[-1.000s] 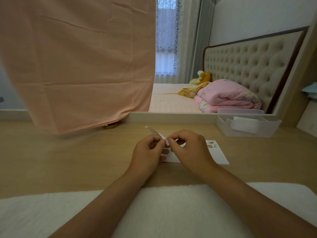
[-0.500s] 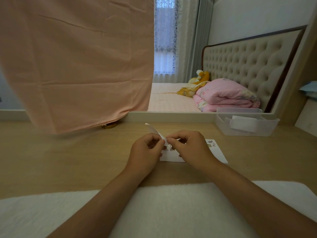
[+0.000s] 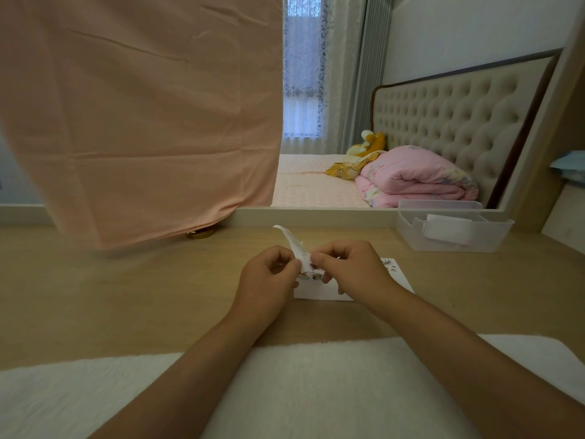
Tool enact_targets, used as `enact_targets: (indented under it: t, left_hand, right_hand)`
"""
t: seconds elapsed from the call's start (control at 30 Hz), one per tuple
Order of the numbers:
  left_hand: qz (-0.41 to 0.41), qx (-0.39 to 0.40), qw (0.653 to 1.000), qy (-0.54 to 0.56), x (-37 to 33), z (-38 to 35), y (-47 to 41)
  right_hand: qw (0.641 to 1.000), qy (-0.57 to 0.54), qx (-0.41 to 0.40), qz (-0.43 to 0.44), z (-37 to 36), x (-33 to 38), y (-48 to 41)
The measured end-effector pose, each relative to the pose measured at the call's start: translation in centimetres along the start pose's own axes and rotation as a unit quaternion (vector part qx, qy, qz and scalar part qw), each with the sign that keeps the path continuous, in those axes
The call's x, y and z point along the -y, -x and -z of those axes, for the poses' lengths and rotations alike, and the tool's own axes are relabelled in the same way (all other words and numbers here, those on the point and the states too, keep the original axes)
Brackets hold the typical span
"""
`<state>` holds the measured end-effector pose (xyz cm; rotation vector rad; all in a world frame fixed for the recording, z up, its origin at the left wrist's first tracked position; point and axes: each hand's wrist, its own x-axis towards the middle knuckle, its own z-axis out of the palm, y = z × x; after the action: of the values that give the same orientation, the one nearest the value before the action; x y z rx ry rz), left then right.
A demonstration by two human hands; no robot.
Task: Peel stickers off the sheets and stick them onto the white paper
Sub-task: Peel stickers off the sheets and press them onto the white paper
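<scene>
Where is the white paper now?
In the head view, the white paper lies flat on the wooden desk, slightly right of centre, partly under the right hand; the clear plastic box stands behind it, rightward.

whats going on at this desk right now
A person at a wooden desk holds a small sticker sheet above the white paper. The left hand pinches the sheet while the right hand pinches a sticker at its lower end, seemingly peeling it. The paper lies flat, with a few stickers at its far right corner.
</scene>
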<state>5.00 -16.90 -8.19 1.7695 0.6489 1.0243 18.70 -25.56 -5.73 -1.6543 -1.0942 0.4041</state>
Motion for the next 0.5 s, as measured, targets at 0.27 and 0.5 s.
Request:
enact_targets:
  t: [0.27,0.5]
  left_hand:
    - [0.028,-0.011,0.998,0.053,0.08,-0.35,-0.04]
    - [0.063,-0.013,0.993,0.101,-0.01,-0.58,0.06]
  right_hand:
    - [0.985,-0.121,0.016,-0.123,0.08,0.45,0.0]
    - [0.98,-0.151,0.019,-0.128,-0.32,0.31,0.12]
